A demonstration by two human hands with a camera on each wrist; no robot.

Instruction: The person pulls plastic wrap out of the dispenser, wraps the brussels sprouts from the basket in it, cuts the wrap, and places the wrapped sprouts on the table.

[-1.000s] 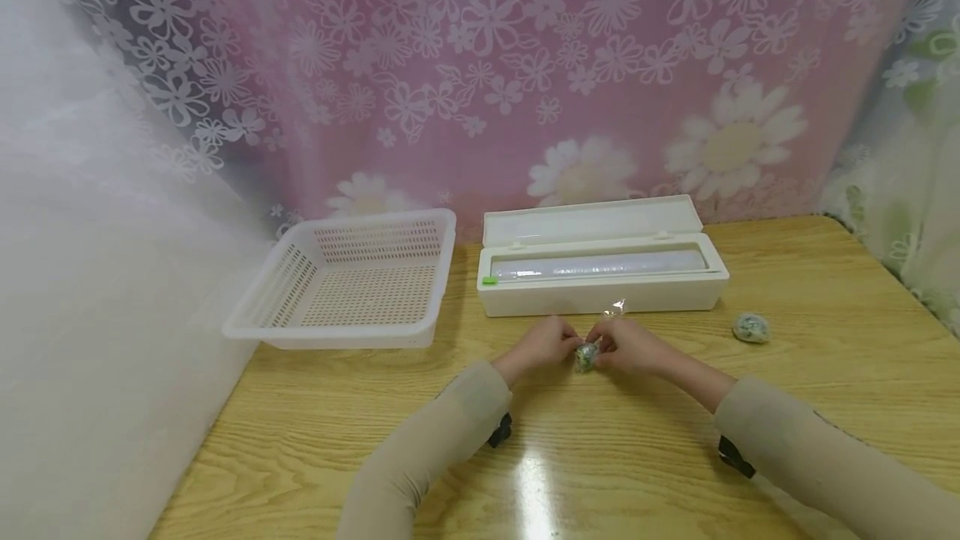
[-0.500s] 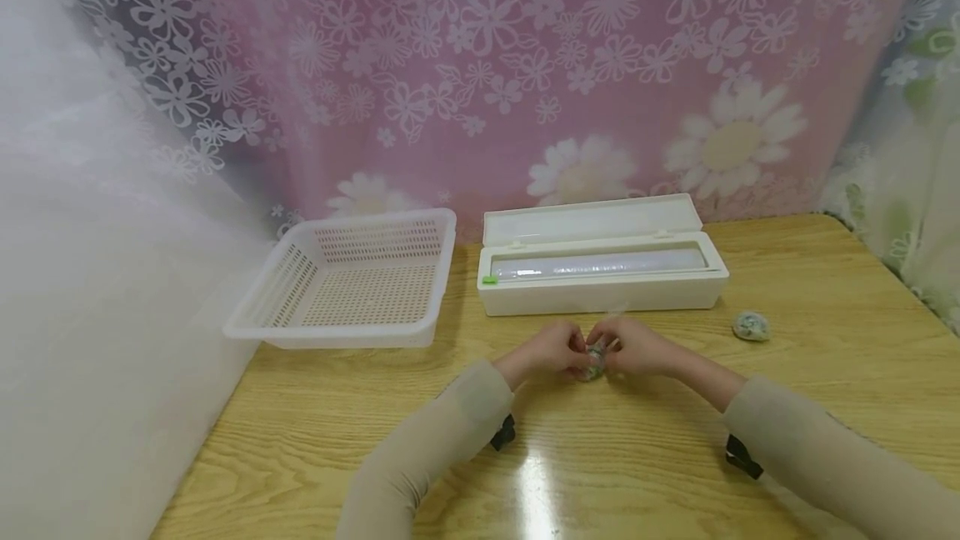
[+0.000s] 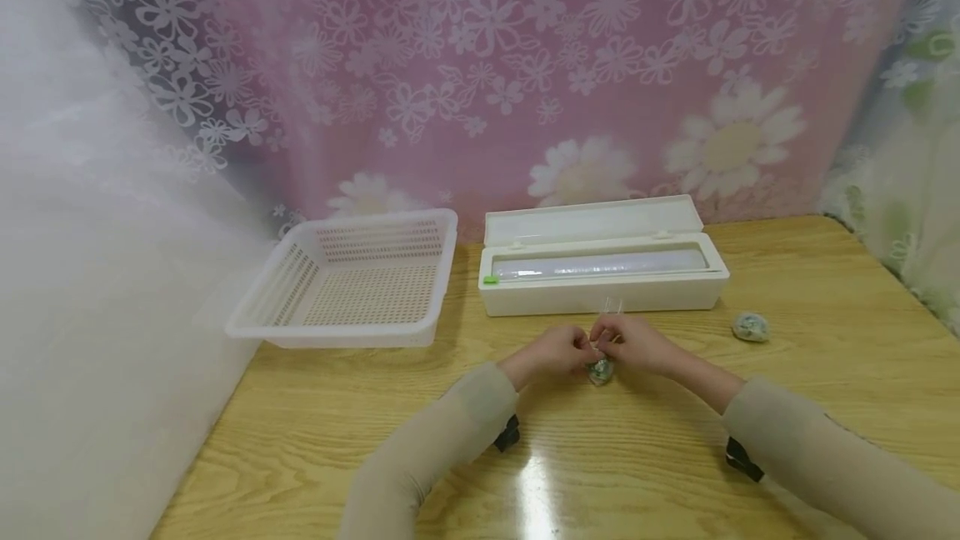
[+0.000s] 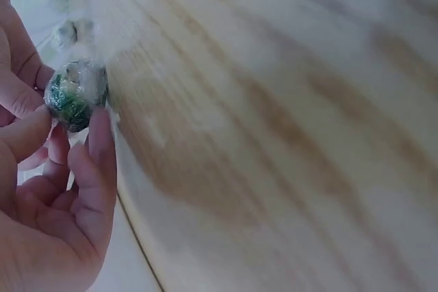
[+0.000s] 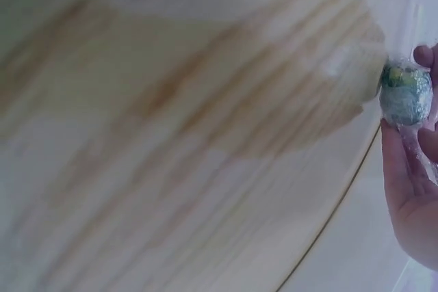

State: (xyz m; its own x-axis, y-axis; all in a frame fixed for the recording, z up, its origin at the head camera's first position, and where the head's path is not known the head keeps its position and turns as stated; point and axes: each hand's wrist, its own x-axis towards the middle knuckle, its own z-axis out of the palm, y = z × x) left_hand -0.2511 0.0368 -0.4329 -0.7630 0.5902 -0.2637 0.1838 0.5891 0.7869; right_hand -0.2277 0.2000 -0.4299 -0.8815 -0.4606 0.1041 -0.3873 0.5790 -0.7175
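Observation:
A small round green-and-white bundle wrapped in clear plastic film (image 3: 600,371) sits between both hands just above or on the table, in front of the white box. My left hand (image 3: 557,349) pinches the bundle from the left. From the right, my right hand (image 3: 633,343) holds the wrap at the bundle's upper side with curled fingers. A loose end of clear film (image 3: 613,305) sticks up behind the right fingers. In the left wrist view, left fingertips touch the shiny bundle (image 4: 76,96). The right wrist view shows the same bundle (image 5: 406,94) at its right edge, against fingers.
Behind the hands stands an open white film box (image 3: 600,298), its lid (image 3: 592,222) tipped back and a film roll (image 3: 600,264) inside. A white perforated basket (image 3: 435,327) is at left. Another wrapped bundle (image 3: 751,327) lies at right on the wooden table (image 3: 660,465).
The bundle has shifted slightly right and toward the front. Both hands have moved a little with it and changed their finger positions. Basket, box and the other bundle have stayed put.

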